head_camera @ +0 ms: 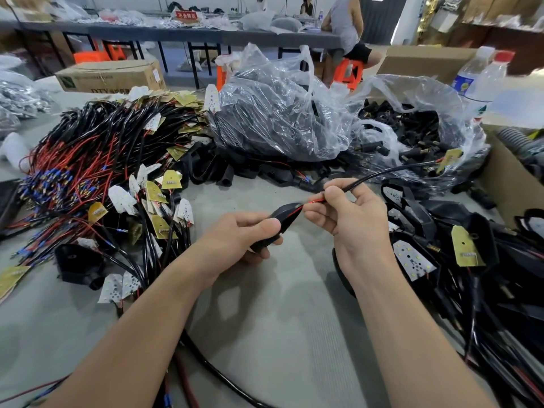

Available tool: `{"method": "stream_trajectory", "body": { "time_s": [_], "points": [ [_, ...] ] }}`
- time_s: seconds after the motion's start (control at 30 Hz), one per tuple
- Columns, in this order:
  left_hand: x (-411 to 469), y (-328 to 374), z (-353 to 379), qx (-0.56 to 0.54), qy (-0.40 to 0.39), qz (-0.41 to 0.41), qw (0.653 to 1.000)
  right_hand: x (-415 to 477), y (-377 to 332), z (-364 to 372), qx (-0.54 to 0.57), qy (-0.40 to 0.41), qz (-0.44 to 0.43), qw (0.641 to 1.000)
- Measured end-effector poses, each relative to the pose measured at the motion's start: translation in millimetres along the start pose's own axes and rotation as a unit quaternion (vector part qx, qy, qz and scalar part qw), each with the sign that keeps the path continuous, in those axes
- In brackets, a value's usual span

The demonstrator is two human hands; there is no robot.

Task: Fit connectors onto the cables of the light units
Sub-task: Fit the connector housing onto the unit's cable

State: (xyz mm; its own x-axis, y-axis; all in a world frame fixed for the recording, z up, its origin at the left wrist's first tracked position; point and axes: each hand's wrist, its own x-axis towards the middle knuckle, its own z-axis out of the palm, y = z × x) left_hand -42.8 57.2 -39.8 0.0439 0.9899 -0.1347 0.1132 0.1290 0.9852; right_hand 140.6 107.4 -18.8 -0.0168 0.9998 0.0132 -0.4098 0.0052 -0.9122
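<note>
Black housing [284, 217] fills left hand [235, 241]; right hand [354, 222] pinches cable [382, 173] between piles [97, 160].

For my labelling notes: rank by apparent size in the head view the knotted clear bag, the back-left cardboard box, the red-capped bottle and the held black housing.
1. knotted clear bag
2. cardboard box and red-capped bottle: alike; the box is farther, so unranked
3. black housing, partly covered by the left hand

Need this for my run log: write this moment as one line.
left hand: grips housing | right hand: pinches cable | red wire: spans cable to housing
</note>
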Motion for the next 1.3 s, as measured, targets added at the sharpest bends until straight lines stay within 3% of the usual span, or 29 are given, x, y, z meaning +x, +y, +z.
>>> {"method": "stream_trajectory", "body": {
  "time_s": [0.2,0.4,0.57,0.67,0.77,0.83,0.9,0.97,1.13,1.2,1.3],
  "points": [
    [3,-1,3,-0.087,0.028,-0.022,0.996,-5,0,3,-0.103,-0.063,-0.020,0.992],
    [1,-4,0,-0.052,-0.023,0.006,0.998,-13,10,16,-0.172,-0.112,0.009,0.979],
    [-1,-1,-2,-0.095,-0.086,0.002,0.992,-8,12,10,-0.262,-0.030,-0.082,0.961],
    [-2,-2,-5,-0.093,-0.140,0.006,0.986,-10,11,8,-0.281,0.002,-0.104,0.954],
    [-1,-1,-8,-0.093,-0.144,-0.009,0.985,-10,9,9,-0.322,0.013,-0.117,0.939],
    [-2,0,-10,-0.128,-0.126,-0.026,0.983,-10,8,11,-0.277,-0.047,-0.068,0.957],
    [-3,1,-12,-0.151,-0.105,-0.047,0.982,-12,10,14,-0.134,-0.127,0.016,0.983],
    [-6,2,-13,-0.141,-0.116,-0.067,0.981,-12,11,12,-0.063,-0.179,0.041,0.981],
    [-7,2,-16,-0.085,-0.125,-0.071,0.986,-3,6,-9,-0.039,-0.309,0.078,0.947],
    [-6,4,-12,-0.055,-0.085,-0.046,0.994,2,1,-17,-0.057,-0.279,0.062,0.957],
    [2,4,-11,-0.096,0.026,-0.033,0.994,5,0,-21,-0.108,-0.187,0.024,0.976]
  ]
}}
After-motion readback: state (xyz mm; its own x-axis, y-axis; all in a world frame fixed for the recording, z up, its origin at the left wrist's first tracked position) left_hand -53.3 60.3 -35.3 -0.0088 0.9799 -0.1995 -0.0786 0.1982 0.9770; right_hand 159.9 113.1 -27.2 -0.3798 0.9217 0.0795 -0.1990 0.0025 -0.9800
